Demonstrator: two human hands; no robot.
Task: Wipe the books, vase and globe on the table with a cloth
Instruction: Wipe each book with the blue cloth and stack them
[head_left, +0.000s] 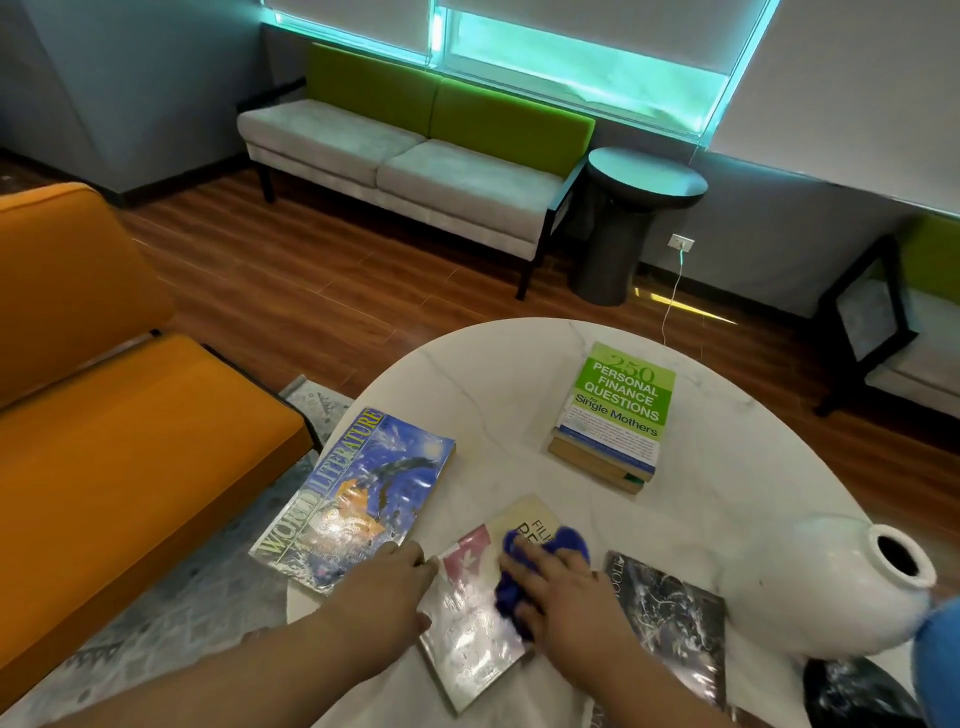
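A beige book (470, 618) with a glossy cover lies near the front of the white marble table (509, 374). My right hand (561, 587) presses a blue cloth (540, 551) flat on that book. My left hand (389, 582) rests on the book's left edge, fingers together. A blue "World Literature" book (358, 493) lies to the left. Two stacked books with a green cover on top (618, 410) sit farther back. A dark marbled book (670, 618) lies to the right, beside a white vase (831, 587). A blue globe edge (940, 660) shows at the far right.
An orange sofa (104, 405) stands close on the left over a grey rug (171, 613). A white and green bench (415, 150) and a dark round side table (634, 208) stand by the far wall. A dark round object (852, 691) sits at the table's front right.
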